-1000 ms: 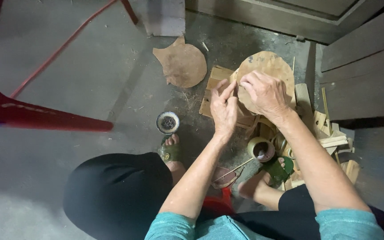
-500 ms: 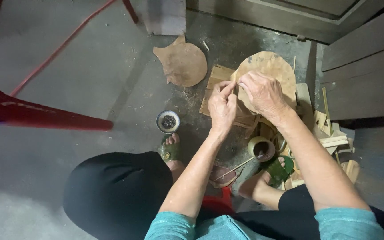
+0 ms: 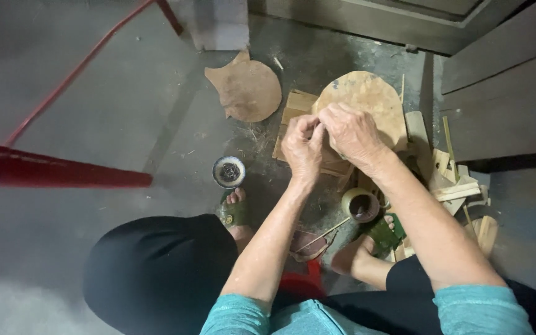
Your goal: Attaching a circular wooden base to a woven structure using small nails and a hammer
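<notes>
Right between the 2 hands sits a round, tan disc [image 3: 367, 99], held up above the floor with its lower edge hidden behind the fingers. Its face is pale brown with a few darker spots near the top. The right hand [image 3: 353, 133] is closed over the disc's lower rim, fingers curled on it. The left hand [image 3: 304, 147] is pinched tight against that same edge, thumb and fingertips pressed together just beside the right hand; whether it grips the disc itself or something small at the rim cannot be told.

Under the disc lies a stack of flat wooden pieces [image 3: 299, 108] on the grey concrete floor [image 3: 94, 124]. A second tan disc [image 3: 246, 90], with a small tab at its top, lies flat to the left, apart from the first. Below the hands stands a small round pot [image 3: 360, 203] with a thin stick [image 3: 324, 234] beside it. A small patterned bowl [image 3: 229, 171] sits near a sandalled foot [image 3: 236, 211]. Split wood strips [image 3: 451, 186] are piled to the right. A red chair frame [image 3: 63, 177] crosses the left side.
</notes>
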